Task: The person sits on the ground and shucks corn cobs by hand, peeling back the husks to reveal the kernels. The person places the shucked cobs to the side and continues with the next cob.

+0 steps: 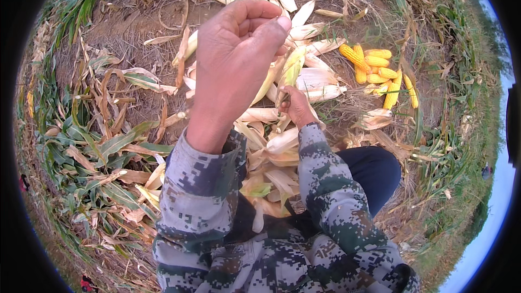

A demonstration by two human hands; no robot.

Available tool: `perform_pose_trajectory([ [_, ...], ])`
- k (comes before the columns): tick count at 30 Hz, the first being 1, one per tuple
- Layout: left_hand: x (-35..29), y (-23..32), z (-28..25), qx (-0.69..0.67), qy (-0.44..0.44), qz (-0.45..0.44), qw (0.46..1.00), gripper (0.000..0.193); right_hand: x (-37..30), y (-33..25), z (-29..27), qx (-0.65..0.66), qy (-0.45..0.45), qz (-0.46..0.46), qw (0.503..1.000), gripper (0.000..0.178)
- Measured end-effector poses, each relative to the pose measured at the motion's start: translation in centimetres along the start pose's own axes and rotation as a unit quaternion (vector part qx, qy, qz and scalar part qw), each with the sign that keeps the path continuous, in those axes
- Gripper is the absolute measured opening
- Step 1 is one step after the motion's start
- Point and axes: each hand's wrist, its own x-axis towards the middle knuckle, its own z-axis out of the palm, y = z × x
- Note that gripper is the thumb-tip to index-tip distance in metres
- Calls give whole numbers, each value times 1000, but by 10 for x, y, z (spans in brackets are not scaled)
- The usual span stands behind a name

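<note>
Fingers of the left hand [230, 57] curl in toward the thumb, raised high and near the camera; whether they pinch anything cannot be told. Lower and to the right, the right hand [298, 108] has its fingers closed around the near end of a corn ear [293, 68], which points away from the person and appears wrapped in yellow-green husk. Pale husks [317, 78] lie around and beneath it in a loose heap on the ground [125, 35].

Work looks partway along. About 10 bare yellow cobs [377, 61] lie in a small pile to the right of the heap, seemingly finished. The ear in the right hand does not look stripped yet. Some pale bundles in the heap may be ears left to do, but their leaves hide what is inside, so the number left cannot be counted.

No brand, label or writing can be read anywhere. The person's sleeves [198, 198] show only a blocky camouflage pattern in grey, green and brown.
</note>
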Motion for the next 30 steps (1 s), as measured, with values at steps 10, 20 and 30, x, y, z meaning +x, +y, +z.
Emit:
perform_pose_trajectory([
  [10, 15, -33, -11, 545, -2, 188, 817, 60, -134, -154, 6, -192, -292, -171, 921, 61],
  [20, 6, -12, -6, 631, 45, 421, 650, 47, -242, -229, -17, -431, -380, -156, 803, 78],
  [30, 12, -33, -4, 609, -160, 401, 665, 20, -229, -172, -44, -517, -323, -127, 783, 56],
])
